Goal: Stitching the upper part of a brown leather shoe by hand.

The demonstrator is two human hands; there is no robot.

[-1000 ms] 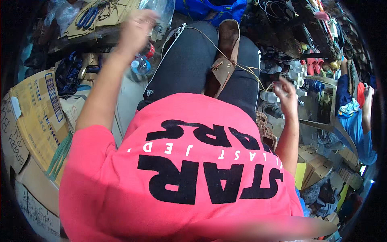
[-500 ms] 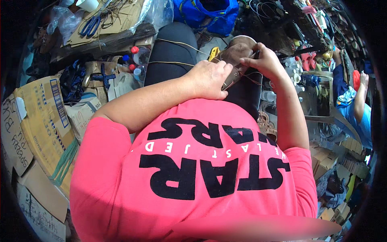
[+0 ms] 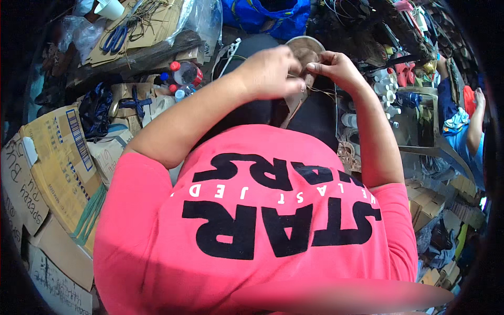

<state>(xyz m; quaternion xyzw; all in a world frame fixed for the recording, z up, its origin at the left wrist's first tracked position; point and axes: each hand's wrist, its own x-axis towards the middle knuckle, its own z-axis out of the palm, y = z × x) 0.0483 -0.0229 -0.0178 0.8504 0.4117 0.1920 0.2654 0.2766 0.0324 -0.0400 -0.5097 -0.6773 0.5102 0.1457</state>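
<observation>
A brown shoe [image 3: 303,51] with a pale sole edge is held over my lap, between my dark-clad thighs. My right hand [image 3: 336,69] pinches the shoe's upper at its right side, thumb and forefinger closed. Thin light thread [image 3: 328,93] loops out below those fingers. Over the left side of the shoe is my left hand [image 3: 270,72], its fingers bent and smeared by motion. Whether it grips anything cannot be made out. Part of the shoe is hidden behind both hands.
Plastic bottles [image 3: 186,73] lie left of my legs, others to the right. Blue-handled scissors [image 3: 114,39] rest on cardboard at the upper left. A blue bag [image 3: 273,21] is ahead. Cardboard boxes [image 3: 58,163] line the left. Another person's arm [image 3: 476,123] shows at far right.
My left hand has lifted up and away from my lap toward the shoe's far end. The shoe has tilted, showing more sole edge. The thread stretched over my left thigh has shifted.
</observation>
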